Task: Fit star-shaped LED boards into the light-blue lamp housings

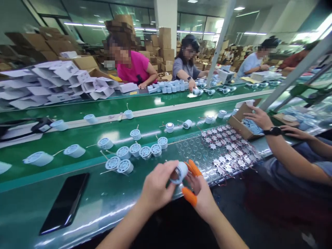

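My left hand (158, 186) holds a small light-blue round housing (182, 171) between thumb and fingers, its open end tilted towards me. On the other side of the housing, my right hand (201, 192) has its fingers curled round it. Orange finger cots (190, 197) cover the thumb and some fingertips of that hand. Beyond my hands, several similar housings with slotted round faces (145, 152) stand grouped at the bench edge, thin wires sticking out of some. To the right lie rows of small white star-shaped boards (225, 148) with red wires.
A black phone (64, 204) lies on the bench at left. More housings sit along the green conveyor (77, 136). A co-worker's hand (260, 117) reaches into a cardboard box (242, 121) at right. Across the belt, people work beside stacked white boxes (59, 81). A metal post (220, 41) rises there.
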Tool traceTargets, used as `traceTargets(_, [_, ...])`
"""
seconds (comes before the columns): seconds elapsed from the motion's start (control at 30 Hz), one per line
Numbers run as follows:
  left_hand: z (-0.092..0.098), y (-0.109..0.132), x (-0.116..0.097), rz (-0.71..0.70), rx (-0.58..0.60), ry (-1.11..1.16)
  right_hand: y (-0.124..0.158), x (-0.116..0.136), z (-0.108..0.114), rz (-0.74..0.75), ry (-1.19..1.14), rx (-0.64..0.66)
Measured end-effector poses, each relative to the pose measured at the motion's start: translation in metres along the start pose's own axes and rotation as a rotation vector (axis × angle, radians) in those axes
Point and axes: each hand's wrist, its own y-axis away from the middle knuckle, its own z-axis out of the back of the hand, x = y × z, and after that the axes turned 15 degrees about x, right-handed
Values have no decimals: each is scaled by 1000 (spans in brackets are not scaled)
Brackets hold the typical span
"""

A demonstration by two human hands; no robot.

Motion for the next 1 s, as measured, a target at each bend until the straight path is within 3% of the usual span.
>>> traceTargets(0.13, [42,-72,80,221,120,-94,6,-10,92,-259,901,-184])
traceTargets(0.23, [67,-123,146,481,286,-250,7,-19,141,-470,1413,-137])
traceTargets(0.33, [76,-149,190,570,376,-319,-4,-24,158,-554,1573,-54])
traceTargets(0.43, [70,-148,208,582,510,-342,-20,-22,160,-576,1573,37])
traceTargets(0.6, [71,-116,217,617,644,-397,-35,-21,164,-589,1514,80])
traceTargets(0.77, [109,-88,207,685,596,-465,-37,-19,163,-627,1497,35])
traceTargets(0.9, [125,-65,156,595,475,-493,-37,-10,158,-690,1490,28])
traceTargets(1.0, [105,-29,97,383,482,-442,-35,-3,161,-688,1372,-38])
